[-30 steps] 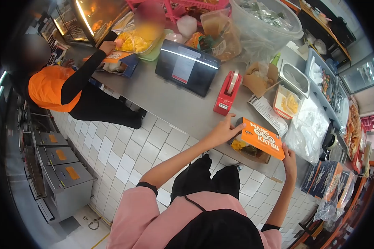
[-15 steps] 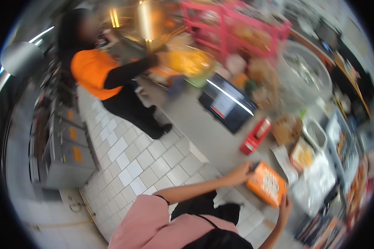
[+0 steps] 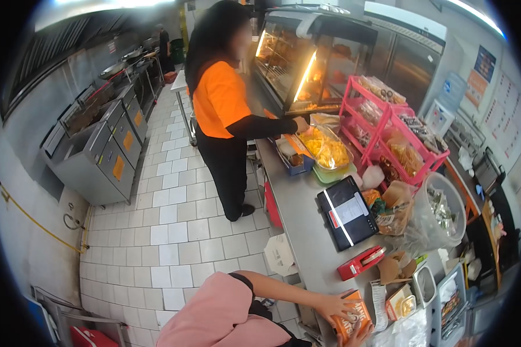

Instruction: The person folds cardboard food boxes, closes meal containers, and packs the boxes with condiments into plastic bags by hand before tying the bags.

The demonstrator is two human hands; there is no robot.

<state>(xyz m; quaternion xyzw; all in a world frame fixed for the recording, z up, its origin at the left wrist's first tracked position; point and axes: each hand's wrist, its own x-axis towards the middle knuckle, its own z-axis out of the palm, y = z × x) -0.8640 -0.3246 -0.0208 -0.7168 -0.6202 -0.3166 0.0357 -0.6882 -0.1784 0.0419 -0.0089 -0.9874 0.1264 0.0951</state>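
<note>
An orange printed cardboard box [image 3: 356, 315] with white lettering is at the bottom of the view, over the edge of the steel counter [image 3: 298, 225]. My left hand [image 3: 331, 306] grips its upper left side, fingers spread across the printed face. Low in the frame, my right hand [image 3: 360, 336] holds the near end of the same box, partly cut off by the lower border. Just beyond the box lie a white paper slip [image 3: 379, 301] and a small orange-and-white open box [image 3: 400, 302] with yellow contents.
A red tape dispenser [image 3: 360, 263] and a black tablet [image 3: 346, 213] lie farther along the counter. A co-worker in an orange shirt [image 3: 217, 101] reaches toward a tray of yellow food [image 3: 325, 149]. Pink racks [image 3: 367, 124] and a clear tub [image 3: 440, 208] stand at the right.
The view has swung up and levelled, so the box and my hands appear lower. My left hand now spreads over the box's face. The co-worker is still at the counter.
</note>
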